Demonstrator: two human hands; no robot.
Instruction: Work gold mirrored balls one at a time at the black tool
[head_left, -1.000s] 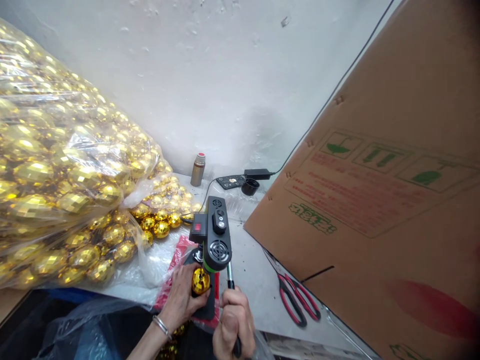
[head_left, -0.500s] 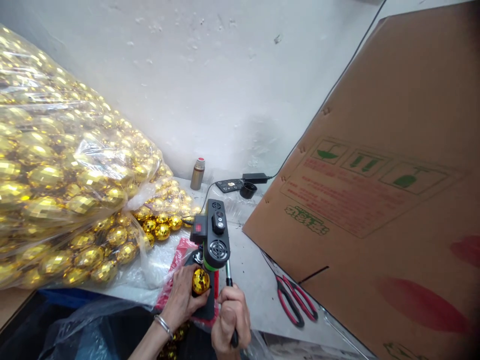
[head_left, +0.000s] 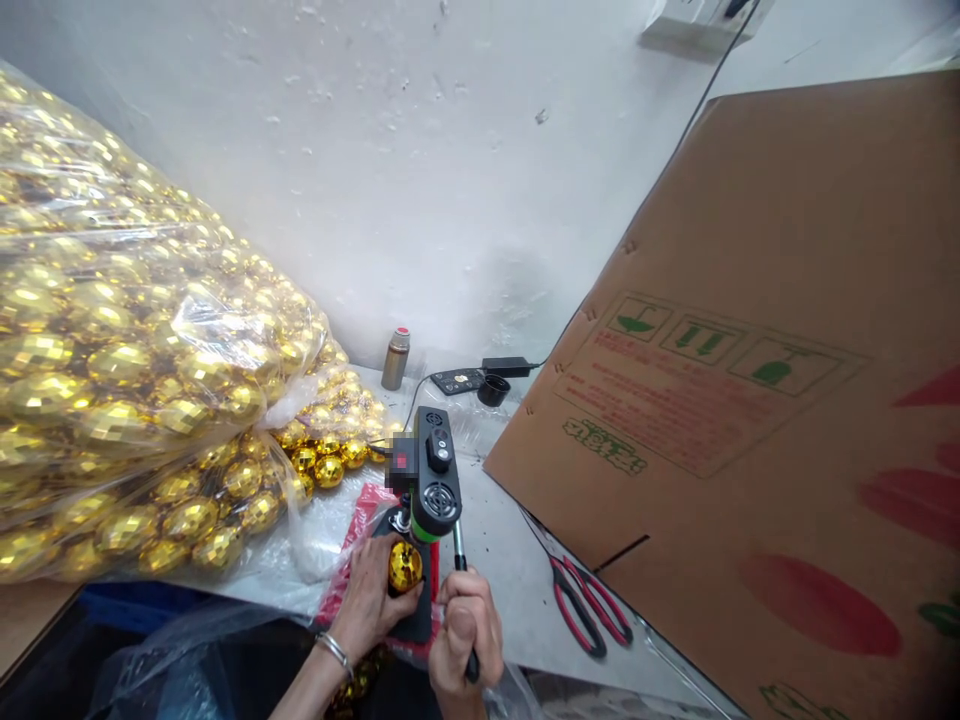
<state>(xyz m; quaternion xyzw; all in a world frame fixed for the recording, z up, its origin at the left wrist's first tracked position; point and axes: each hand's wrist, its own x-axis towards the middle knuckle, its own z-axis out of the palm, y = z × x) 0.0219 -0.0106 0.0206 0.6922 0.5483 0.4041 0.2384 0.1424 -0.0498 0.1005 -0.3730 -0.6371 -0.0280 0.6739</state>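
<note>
My left hand (head_left: 369, 597) is closed around a small gold faceted ball (head_left: 404, 565), pressing it under the head of a black bench-top press machine (head_left: 431, 482). My right hand (head_left: 464, 638) is wrapped as a fist around the machine's black-and-silver lever handle (head_left: 460, 556), just right of the ball. The machine stands on a black base over a red sheet (head_left: 361, 520). A silver bracelet sits on my left wrist.
A huge clear plastic bag of gold balls (head_left: 127, 380) fills the left side. A large cardboard box (head_left: 735, 440) leans at the right. Red-handled scissors (head_left: 581, 605) lie beside it. At the back by the wall stand a small metal bottle (head_left: 395, 358) and a power adapter (head_left: 504, 366).
The view has tilted upward a little, showing more wall. Both hands stay in the same grip on the ball and the lever.
</note>
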